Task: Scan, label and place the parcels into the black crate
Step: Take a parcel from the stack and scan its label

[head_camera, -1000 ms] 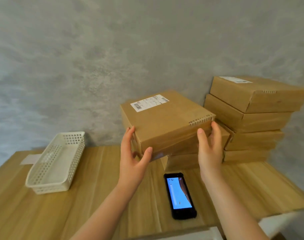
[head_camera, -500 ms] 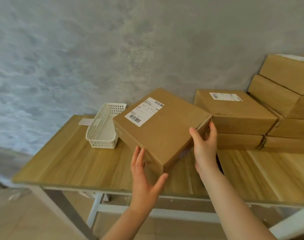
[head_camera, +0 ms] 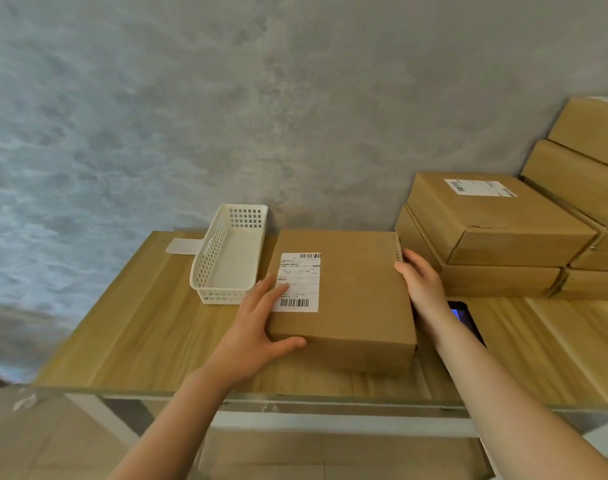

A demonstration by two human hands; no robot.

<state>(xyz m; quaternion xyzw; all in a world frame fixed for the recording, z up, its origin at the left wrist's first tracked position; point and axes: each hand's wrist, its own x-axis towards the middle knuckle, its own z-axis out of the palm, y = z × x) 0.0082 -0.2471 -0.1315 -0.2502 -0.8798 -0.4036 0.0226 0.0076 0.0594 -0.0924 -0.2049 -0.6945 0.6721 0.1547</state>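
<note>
Both hands, left [head_camera: 252,327] and right [head_camera: 422,284], are clamped on a flat brown cardboard parcel [head_camera: 351,299], matte, white-labelled. Tilted mid-air half a second ago, it is now laid flat on the wood-grain tabletop [head_camera: 139,330].

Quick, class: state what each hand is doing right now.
Left hand: gripping the parcel at its near-left corner.
Right hand: holding the parcel's right edge.

Matt cardboard parcel [head_camera: 351,299]; perforated plastic basket [head_camera: 226,258]; wood-grain table [head_camera: 139,334].
</note>
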